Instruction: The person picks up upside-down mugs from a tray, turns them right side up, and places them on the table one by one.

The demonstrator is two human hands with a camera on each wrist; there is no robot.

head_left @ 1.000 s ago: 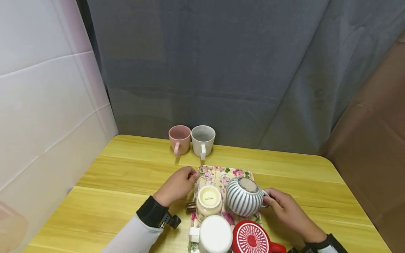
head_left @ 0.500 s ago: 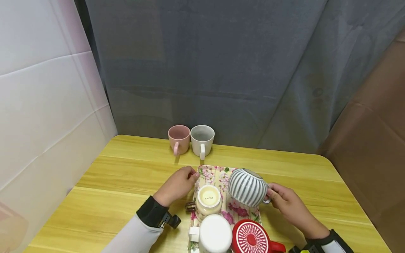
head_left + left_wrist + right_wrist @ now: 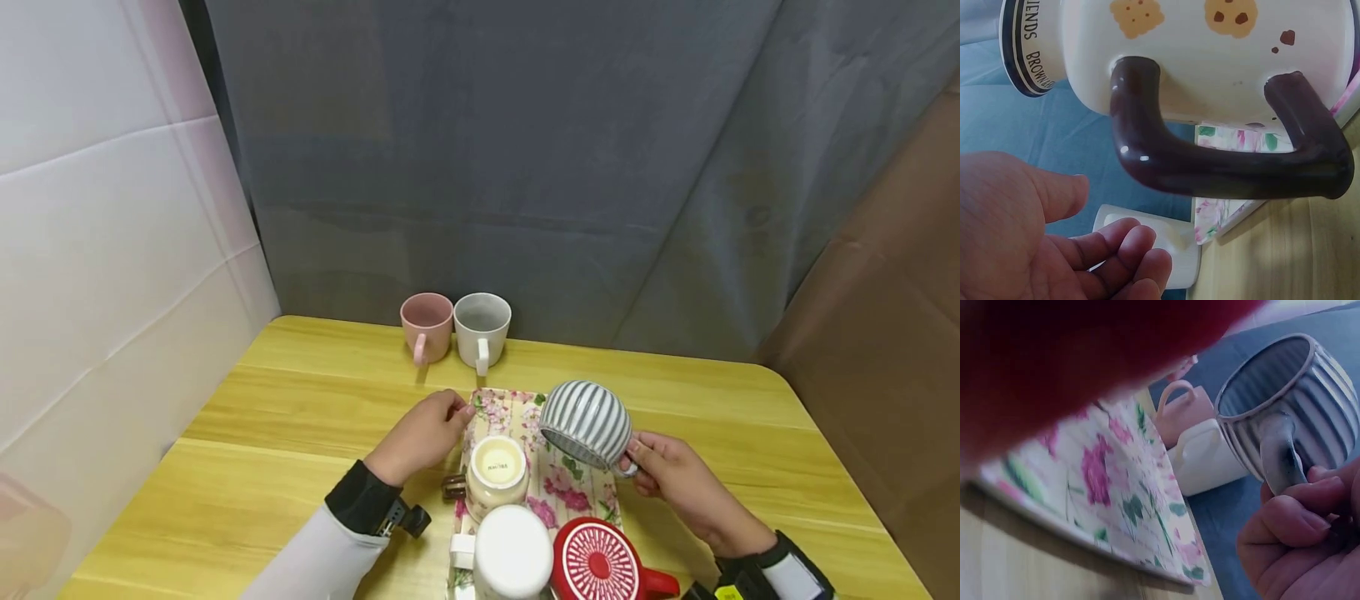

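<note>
My right hand (image 3: 678, 483) pinches the handle of the striped cup (image 3: 587, 423), fingers curled tight round it, and holds the cup tilted in the air above the far right corner of the floral tray (image 3: 558, 487). My left hand (image 3: 422, 435) rests at the tray's far left corner, fingers loosely bent, gripping nothing. The cream mug (image 3: 496, 475) stands upside down on the tray, just beside that hand.

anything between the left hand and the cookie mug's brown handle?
Nothing visible. The left hand rests at the floral tray's left edge, just behind the cookie mug. In the left wrist view only open air separates its fingers from the brown handle.
</note>
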